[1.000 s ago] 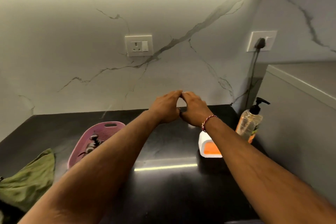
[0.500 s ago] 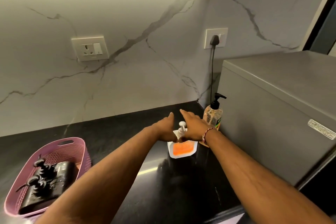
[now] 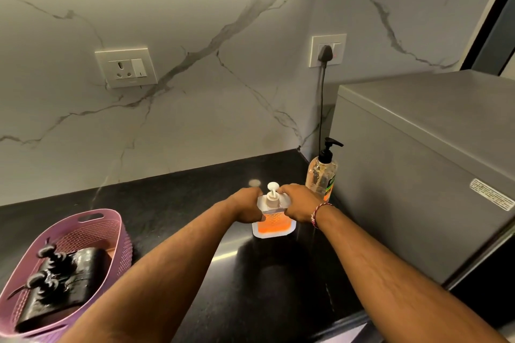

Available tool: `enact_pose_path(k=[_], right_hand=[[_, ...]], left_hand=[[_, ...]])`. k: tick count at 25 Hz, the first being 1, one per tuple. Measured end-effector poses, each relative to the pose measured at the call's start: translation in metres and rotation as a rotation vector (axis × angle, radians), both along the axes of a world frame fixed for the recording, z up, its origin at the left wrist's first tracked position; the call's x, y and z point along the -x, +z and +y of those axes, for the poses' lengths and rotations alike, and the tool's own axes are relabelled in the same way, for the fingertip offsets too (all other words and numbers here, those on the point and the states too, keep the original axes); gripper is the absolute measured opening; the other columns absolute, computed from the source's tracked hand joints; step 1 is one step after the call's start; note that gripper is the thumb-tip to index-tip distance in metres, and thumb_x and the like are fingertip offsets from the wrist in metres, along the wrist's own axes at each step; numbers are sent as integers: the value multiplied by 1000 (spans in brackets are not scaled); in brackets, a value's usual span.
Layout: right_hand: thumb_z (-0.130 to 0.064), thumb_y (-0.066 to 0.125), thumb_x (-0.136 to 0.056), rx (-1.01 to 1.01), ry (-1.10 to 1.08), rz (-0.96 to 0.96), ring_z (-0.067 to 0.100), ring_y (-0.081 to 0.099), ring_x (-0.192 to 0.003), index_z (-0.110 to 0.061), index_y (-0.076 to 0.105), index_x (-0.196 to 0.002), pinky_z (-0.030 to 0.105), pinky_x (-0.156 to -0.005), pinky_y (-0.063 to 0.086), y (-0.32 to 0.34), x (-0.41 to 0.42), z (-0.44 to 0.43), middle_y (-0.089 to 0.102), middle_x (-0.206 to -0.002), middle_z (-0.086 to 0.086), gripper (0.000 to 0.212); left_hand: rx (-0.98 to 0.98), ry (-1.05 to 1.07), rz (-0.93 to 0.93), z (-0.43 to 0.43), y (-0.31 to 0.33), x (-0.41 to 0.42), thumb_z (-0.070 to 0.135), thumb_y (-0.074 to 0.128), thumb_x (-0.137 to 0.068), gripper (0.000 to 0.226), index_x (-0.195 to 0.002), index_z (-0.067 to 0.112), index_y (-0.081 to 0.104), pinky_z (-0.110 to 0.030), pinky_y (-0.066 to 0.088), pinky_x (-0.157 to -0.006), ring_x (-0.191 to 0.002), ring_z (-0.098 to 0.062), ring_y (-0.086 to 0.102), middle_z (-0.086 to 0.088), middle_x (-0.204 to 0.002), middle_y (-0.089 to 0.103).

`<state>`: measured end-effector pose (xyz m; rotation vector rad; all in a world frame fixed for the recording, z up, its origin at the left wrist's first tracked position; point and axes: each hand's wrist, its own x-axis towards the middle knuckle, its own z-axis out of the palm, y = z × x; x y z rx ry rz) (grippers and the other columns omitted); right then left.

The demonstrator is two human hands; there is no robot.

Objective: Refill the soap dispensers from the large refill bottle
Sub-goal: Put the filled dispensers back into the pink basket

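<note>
A small clear dispenser (image 3: 274, 224) with a white pump head and orange soap in its lower half stands on the black counter (image 3: 195, 203). My left hand (image 3: 246, 207) grips its left shoulder and my right hand (image 3: 296, 205) grips its right shoulder, both just below the pump. A taller clear bottle (image 3: 322, 174) with a black pump and pale soap stands upright behind my right hand, in the corner next to the grey appliance.
A grey appliance (image 3: 418, 175) fills the right side, its black cord plugged into a wall socket (image 3: 327, 50). A pink basket (image 3: 92, 231) holding dark objects sits at the front left. A second socket (image 3: 126, 67) is on the marble wall.
The view swung right and down. My hands dropped from mid-air above the counter onto the small dispenser and closed on its two sides. The green cloth left the view.
</note>
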<state>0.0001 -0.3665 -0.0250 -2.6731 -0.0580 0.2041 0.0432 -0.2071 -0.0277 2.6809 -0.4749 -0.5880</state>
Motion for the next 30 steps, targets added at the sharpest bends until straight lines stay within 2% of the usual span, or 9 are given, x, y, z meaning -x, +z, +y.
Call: enact_pose_path(k=[4, 9, 12, 18, 22, 24, 27, 30], right_hand=[[-18, 73, -77, -34, 40, -57, 22, 54, -108, -16, 52, -127, 33, -91, 45, 18, -7, 14, 56, -122, 7, 54], [-24, 75, -74, -34, 123, -203, 21, 59, -97, -18, 59, -113, 34, -83, 49, 49, -27, 58, 62, -110, 4, 42], [-26, 74, -75, -50, 184, -235, 21, 59, -91, -17, 59, -109, 35, -81, 51, 63, -37, 96, 63, -105, 4, 38], [-26, 72, -79, -105, 343, -303, 23, 59, -92, -14, 59, -111, 37, -84, 52, 85, -47, 187, 64, -108, 8, 37], [-26, 71, -78, -118, 427, -359, 22, 59, -90, -14, 60, -110, 34, -80, 50, 93, -49, 244, 64, -107, 8, 36], [-28, 71, -78, -126, 469, -370, 22, 58, -91, -15, 59, -112, 33, -79, 49, 96, -48, 269, 64, -108, 7, 38], [-31, 72, -78, -163, 533, -344, 22, 57, -94, -15, 58, -114, 33, -81, 48, 95, -43, 299, 63, -109, 6, 42], [-32, 72, -77, -199, 594, -297, 22, 57, -95, -17, 57, -114, 37, -83, 50, 84, -39, 322, 63, -110, 6, 43]], left_hand=[[20, 26, -34, 20, 21, -6, 23, 76, -80, 58, -131, 20, 49, -35, 44, -99, -115, -21, 54, -3, -128, 56], [32, 78, -148, 73, 62, -9, 18, 73, -80, 52, -127, 18, 52, -31, 43, -91, -107, -21, 54, -5, -124, 58], [18, 140, -177, 114, 82, -8, 17, 73, -80, 51, -127, 16, 52, -33, 43, -94, -108, -23, 54, -7, -126, 58], [0, 271, -230, 205, 114, 5, 15, 73, -82, 51, -129, 14, 52, -34, 40, -97, -110, -22, 51, -7, -126, 55], [3, 362, -252, 266, 126, 17, 15, 75, -80, 52, -127, 15, 54, -40, 42, -102, -111, -23, 54, -5, -124, 58], [17, 392, -255, 293, 130, 24, 13, 76, -79, 51, -126, 15, 56, -41, 43, -102, -110, -23, 56, -5, -122, 60], [28, 430, -249, 327, 128, 33, 11, 76, -78, 50, -124, 15, 57, -36, 44, -97, -106, -21, 56, -4, -118, 61], [9, 453, -190, 355, 118, 39, 10, 77, -77, 52, -125, 15, 57, -39, 45, -100, -107, -21, 57, -4, -119, 61]])
